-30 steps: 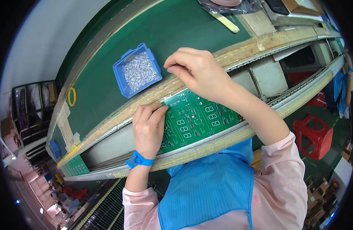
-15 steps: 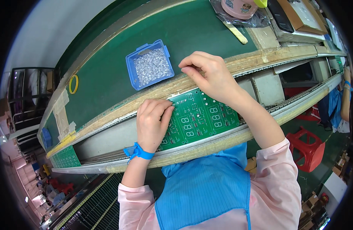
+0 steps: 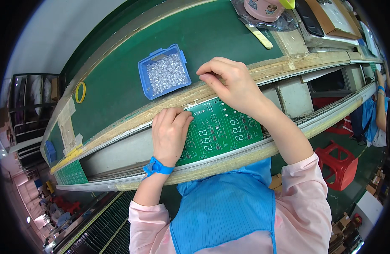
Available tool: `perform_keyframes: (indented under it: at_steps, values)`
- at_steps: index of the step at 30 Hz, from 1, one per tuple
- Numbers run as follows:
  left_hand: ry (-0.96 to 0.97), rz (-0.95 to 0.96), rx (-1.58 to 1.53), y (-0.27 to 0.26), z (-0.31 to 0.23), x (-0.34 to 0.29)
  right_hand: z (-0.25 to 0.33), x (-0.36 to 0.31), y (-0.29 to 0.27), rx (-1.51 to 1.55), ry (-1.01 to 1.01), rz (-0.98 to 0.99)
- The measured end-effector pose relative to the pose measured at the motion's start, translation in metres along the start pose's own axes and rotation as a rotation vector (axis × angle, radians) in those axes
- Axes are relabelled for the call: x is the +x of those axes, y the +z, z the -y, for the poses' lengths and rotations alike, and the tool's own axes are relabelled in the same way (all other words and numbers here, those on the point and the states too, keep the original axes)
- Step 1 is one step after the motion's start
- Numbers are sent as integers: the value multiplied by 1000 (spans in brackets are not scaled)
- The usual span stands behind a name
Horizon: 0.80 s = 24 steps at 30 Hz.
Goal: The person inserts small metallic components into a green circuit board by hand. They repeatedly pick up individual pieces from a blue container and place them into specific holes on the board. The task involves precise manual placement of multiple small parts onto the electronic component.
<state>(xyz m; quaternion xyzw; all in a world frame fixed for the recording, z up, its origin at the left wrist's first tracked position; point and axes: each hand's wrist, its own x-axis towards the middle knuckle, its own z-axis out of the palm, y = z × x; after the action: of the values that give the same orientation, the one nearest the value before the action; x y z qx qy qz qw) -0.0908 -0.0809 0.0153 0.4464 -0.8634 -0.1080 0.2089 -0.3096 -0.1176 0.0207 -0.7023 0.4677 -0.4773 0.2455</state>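
Near me on the counter [image 3: 118, 84], my left hand [image 3: 169, 133] lies flat on the green circuit board [image 3: 222, 131], its long axis left-right; my right hand [image 3: 231, 82], fingertips pinched, contents hidden, hovers just beyond, nearer the blue tray of clear parts [image 3: 165, 72].

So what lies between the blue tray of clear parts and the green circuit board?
In the head view, a worn wooden rail runs between the blue tray and the green circuit board; the right hand hangs over it.

Green circuit board [image 3: 222, 129] flat in conveyor track, near edge.
Rectangular, white digit outlines; left end under left hand [image 3: 169, 133]. Right hand [image 3: 228, 82] pinched at its far edge.
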Motion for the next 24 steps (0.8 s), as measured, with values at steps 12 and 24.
perform_keyframes:
  at_steps: [12,24]
  values:
    - [-29,-105,-35,-50,9,32,35,-1,-13,693,512,164]
    - [-145,-79,488,-17,45,79,77,-36,-29,951,549,237]
